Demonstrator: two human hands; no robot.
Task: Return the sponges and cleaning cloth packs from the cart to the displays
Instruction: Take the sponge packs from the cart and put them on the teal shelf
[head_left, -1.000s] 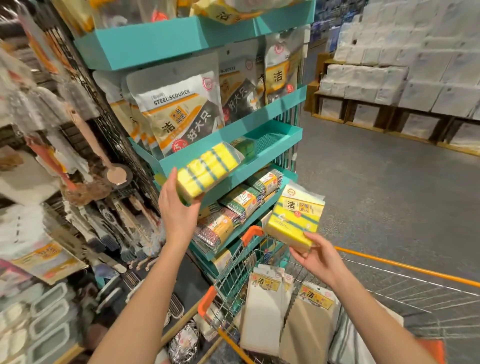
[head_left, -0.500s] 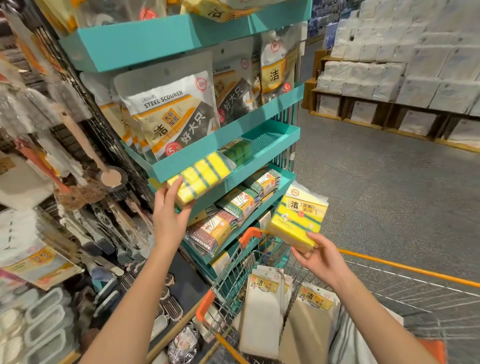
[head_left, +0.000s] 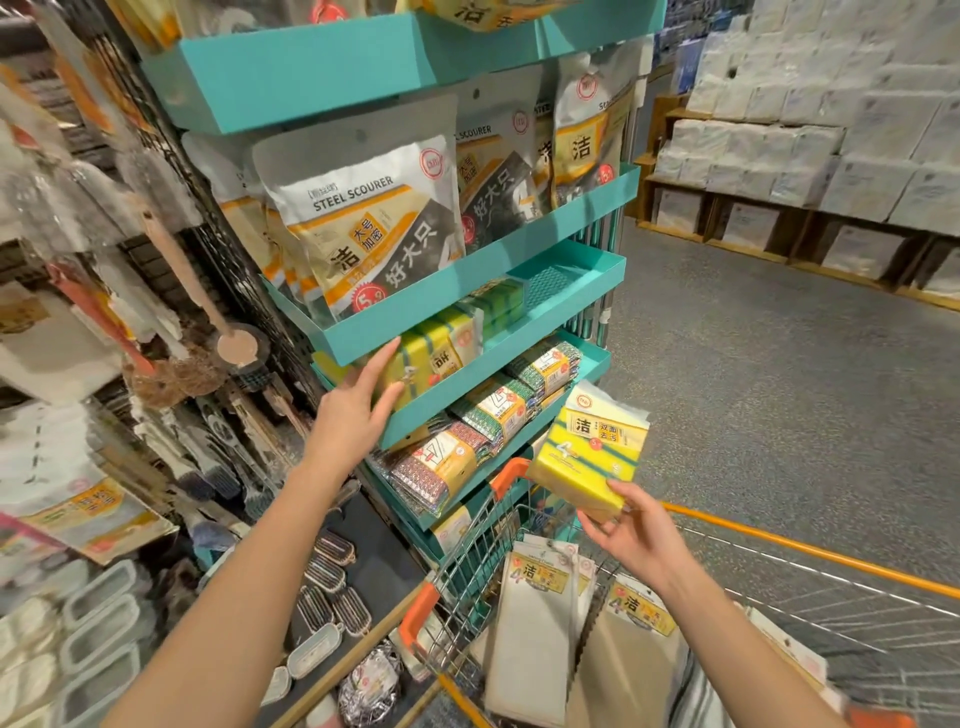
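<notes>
A yellow sponge pack (head_left: 434, 351) with green stripes lies in the third teal shelf tray (head_left: 498, 358) of the display. My left hand (head_left: 358, 410) has its fingers stretched out against the pack's left end, at the tray's front corner. My right hand (head_left: 631, 535) grips a second yellow sponge pack (head_left: 592, 452) by its lower edge, above the front of the wire cart (head_left: 467, 577). Two beige cleaning cloth packs (head_left: 535, 634) stand upright in the cart below it.
Steel scourer bags (head_left: 369, 234) fill the tray above. Scouring pad packs (head_left: 483, 426) fill the tray below. Brushes and hanging utensils (head_left: 171, 322) crowd the rack to the left. Open grey floor (head_left: 779, 374) lies to the right, with stacked white packs (head_left: 831, 114) behind.
My left hand has pushed the striped sponge pack from the tray's edge into the shelf tray and its fingers have straightened. The right hand has held its pack nearly still.
</notes>
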